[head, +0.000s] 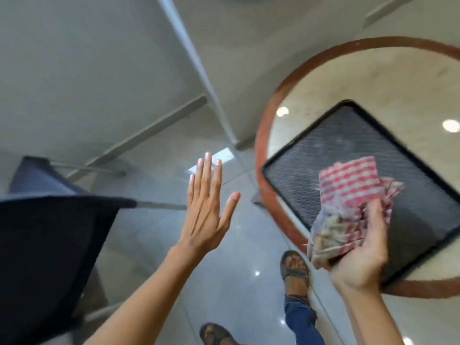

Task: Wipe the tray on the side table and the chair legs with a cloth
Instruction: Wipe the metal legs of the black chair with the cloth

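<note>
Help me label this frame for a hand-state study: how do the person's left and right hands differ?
The left hand is empty and open, fingers straight and together; the right hand is closed on a bunched red checked cloth. The left hand hangs over the floor beside the dark chair; the right is over the black tray on the round side table. Both are bare, with bare forearms.

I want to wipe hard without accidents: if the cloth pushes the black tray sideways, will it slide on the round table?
Probably it slides. The black tray lies flat on a glossy table top that mirrors the lights, and it looks thin and empty, so likely light. The checked cloth is soft and bunched in the right hand. The open left hand could steady the tray's rim.
</note>
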